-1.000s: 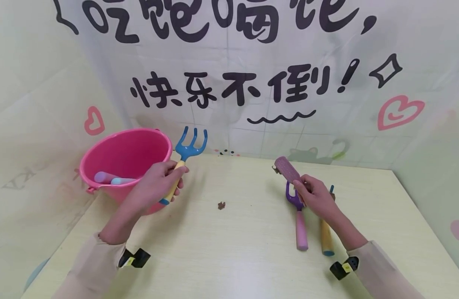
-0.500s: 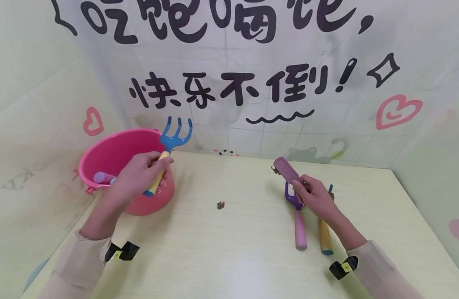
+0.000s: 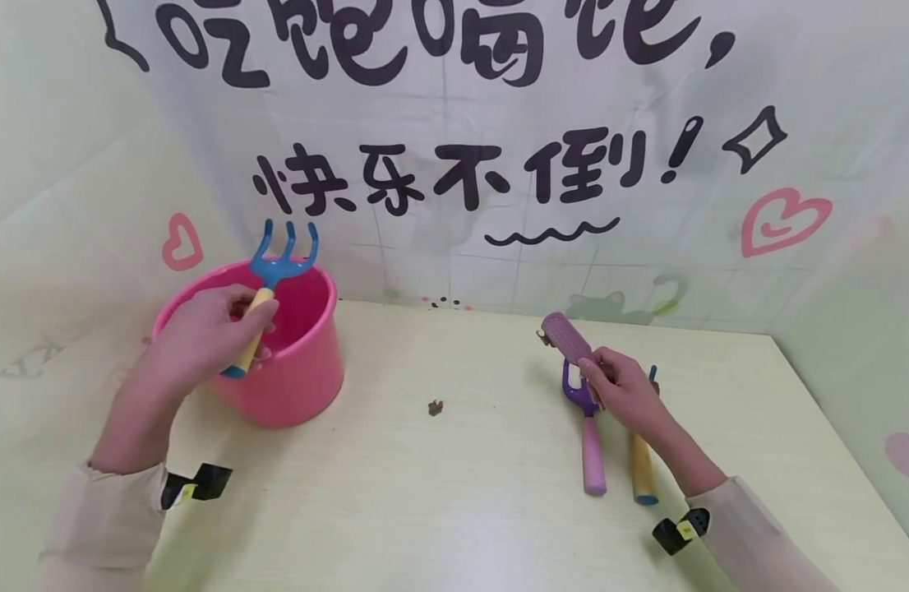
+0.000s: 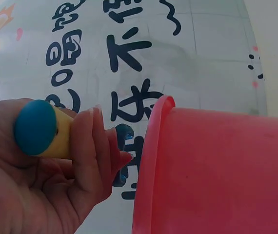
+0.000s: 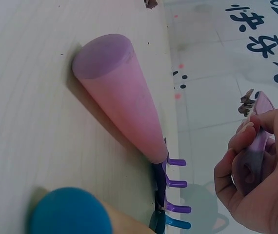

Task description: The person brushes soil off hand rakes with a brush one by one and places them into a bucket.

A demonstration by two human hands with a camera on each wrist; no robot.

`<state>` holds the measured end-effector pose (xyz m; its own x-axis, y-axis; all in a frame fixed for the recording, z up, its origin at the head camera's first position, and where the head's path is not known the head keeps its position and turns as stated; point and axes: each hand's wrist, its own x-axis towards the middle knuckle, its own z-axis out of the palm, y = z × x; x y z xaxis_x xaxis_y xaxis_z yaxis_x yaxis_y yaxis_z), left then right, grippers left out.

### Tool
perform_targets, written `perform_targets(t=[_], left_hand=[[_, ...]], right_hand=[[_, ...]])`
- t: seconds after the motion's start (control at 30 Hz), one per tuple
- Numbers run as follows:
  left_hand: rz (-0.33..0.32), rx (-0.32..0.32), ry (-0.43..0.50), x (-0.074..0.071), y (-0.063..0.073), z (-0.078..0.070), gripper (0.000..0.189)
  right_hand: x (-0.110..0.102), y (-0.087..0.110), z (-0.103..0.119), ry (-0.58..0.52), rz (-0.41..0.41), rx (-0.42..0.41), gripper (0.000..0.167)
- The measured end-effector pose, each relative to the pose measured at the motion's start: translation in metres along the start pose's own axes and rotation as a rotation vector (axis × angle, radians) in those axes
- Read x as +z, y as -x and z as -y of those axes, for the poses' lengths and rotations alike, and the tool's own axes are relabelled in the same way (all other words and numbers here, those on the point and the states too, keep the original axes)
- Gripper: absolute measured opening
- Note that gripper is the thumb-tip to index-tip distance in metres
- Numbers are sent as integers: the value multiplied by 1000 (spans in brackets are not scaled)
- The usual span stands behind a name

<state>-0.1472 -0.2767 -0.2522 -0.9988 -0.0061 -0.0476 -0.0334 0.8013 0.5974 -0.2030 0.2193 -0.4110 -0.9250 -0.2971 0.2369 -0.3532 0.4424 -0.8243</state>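
My left hand (image 3: 206,333) grips the yellow handle of a blue three-tined garden hand fork (image 3: 283,268), tines up. Hand and fork overlap the pink bucket (image 3: 306,382) in the head view. In the left wrist view the fork's blue handle end (image 4: 34,127) faces the camera, beside the bucket's rim (image 4: 151,161). My right hand (image 3: 623,386) pinches a mauve brush-like tool (image 3: 567,337) with a dotted head. A brown crumpled bit (image 5: 247,102) clings to its far side. Under that hand lies a purple hand fork with a pink handle (image 3: 592,460).
To the right of the purple fork lies another tool with a yellow handle (image 3: 643,469) and blue tip, partly hidden by my right arm. A small brown scrap (image 3: 436,407) lies mid-table (image 3: 454,493). A printed sheet (image 3: 454,271) hangs behind the table.
My left hand has carried the blue fork leftward, from the bucket's right side to over its front rim, hiding the tool handles seen inside earlier. My right hand has stayed nearly still.
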Motion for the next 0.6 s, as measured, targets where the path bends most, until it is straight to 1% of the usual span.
perform_targets(t=[0.13,0.33,0.43,0.53,0.6], left_hand=[[35,-19,-34,-9,0,9,42],[127,-44,-39,-23,1,15,45],[151,-58,-50,-29,0,16,37],[162,-49,-96,-31,-2,18,29],[173,-43,-123,-32,-4,19,30]], right_hand=[[0,0,-1,-8,11,20,25],[0,0,-2,-22,24,33,25],[-1,0,-3,-29,27,33,25],[-1,0,-3,-36,32,32,26],[-1,1,-3,-38,35,32,26]])
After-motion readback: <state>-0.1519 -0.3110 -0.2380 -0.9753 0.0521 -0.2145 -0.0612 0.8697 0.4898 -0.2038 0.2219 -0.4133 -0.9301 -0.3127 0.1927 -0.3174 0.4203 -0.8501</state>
